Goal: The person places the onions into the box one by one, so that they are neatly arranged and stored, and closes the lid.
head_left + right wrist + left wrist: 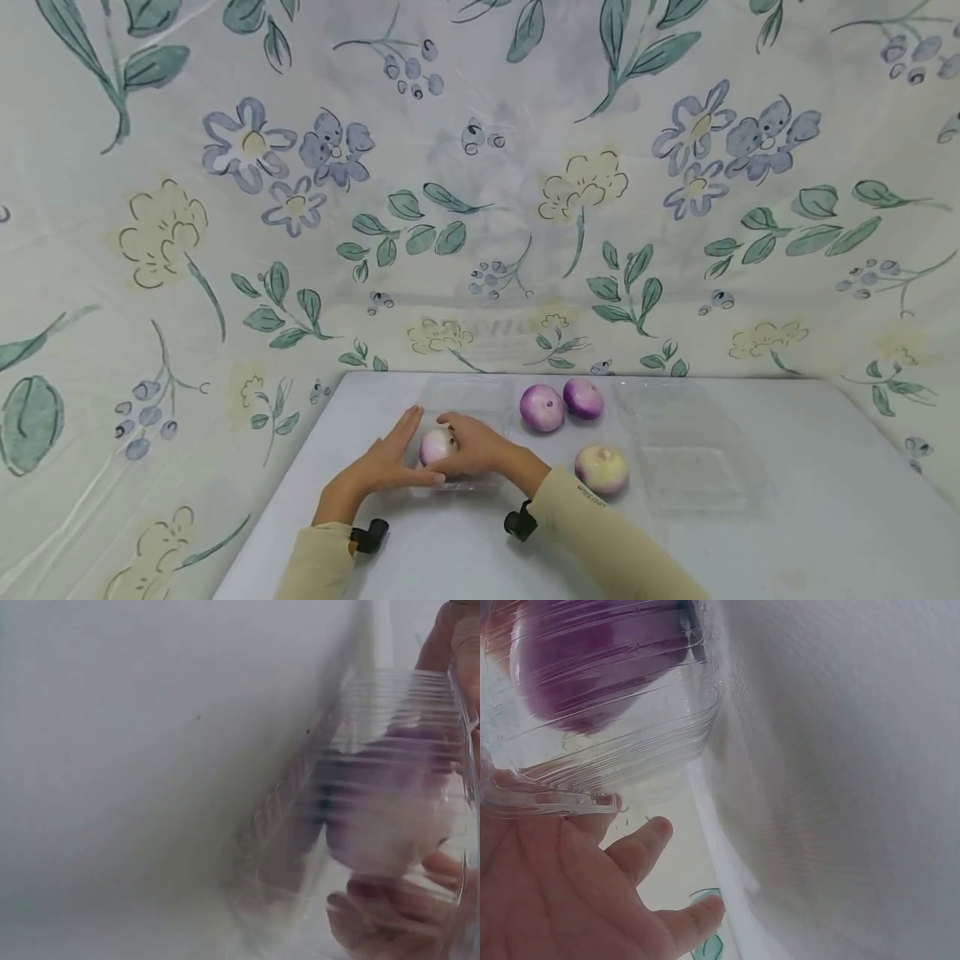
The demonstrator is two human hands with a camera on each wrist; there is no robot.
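Note:
A purple-and-white onion (437,447) is inside a clear plastic container (491,483) on the left part of the table. My right hand (480,447) reaches in from the right with fingers and thumb curled round the onion. Along the container's left side lies my left hand (384,462), fingers extended and thumb spread toward the front. In the left wrist view the palm (562,892) is beside the container's rim, and the purple onion (592,667) shows through the ribbed wall. The right wrist view shows the onion (386,825) blurred behind the plastic, with fingertips against it.
Two purple onions (542,408) (583,399) sit at the back, right of the container. A paler, yellowish onion (602,469) lies nearer the front. Another clear container (701,479) lies open farther right on the white table (817,533). Floral cloth (480,250) hangs behind.

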